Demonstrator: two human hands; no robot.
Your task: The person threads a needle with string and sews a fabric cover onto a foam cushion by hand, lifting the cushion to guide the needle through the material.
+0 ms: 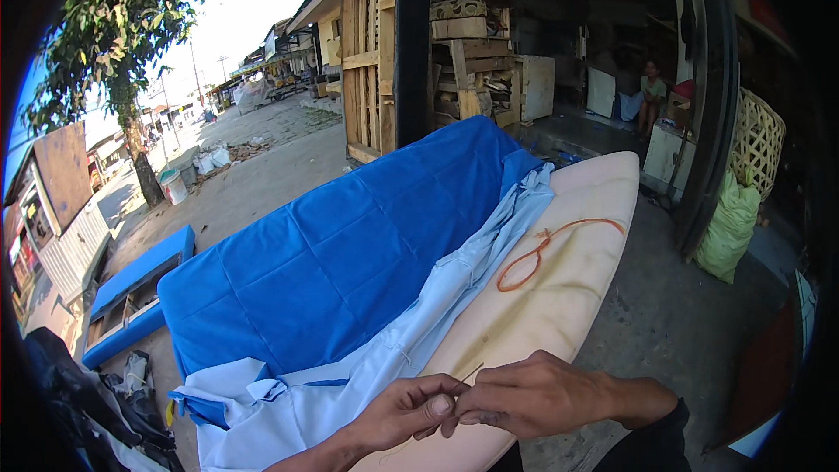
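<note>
My left hand [404, 413] and my right hand [535, 395] meet fingertip to fingertip over the near end of a pale foam slab [559, 284]. Both are closed in a pinch. A thin, needle-like rod [473, 373] sticks up between the fingers; what else they hold is too small to make out. Blue fabric [332, 236] with crease lines covers the left part of the slab. Its pale underside [437, 297] is folded back along the bare foam. A looped orange cord [523, 273] lies on the foam, beyond my hands.
A blue padded frame [140, 284] lies on the ground at left, near a black bundle [87, 402]. Behind the slab stand a dark post [412, 52] and stacked wooden frames [472, 70]. A green sack [730, 225] rests at right; a person [651, 96] sits in the far doorway.
</note>
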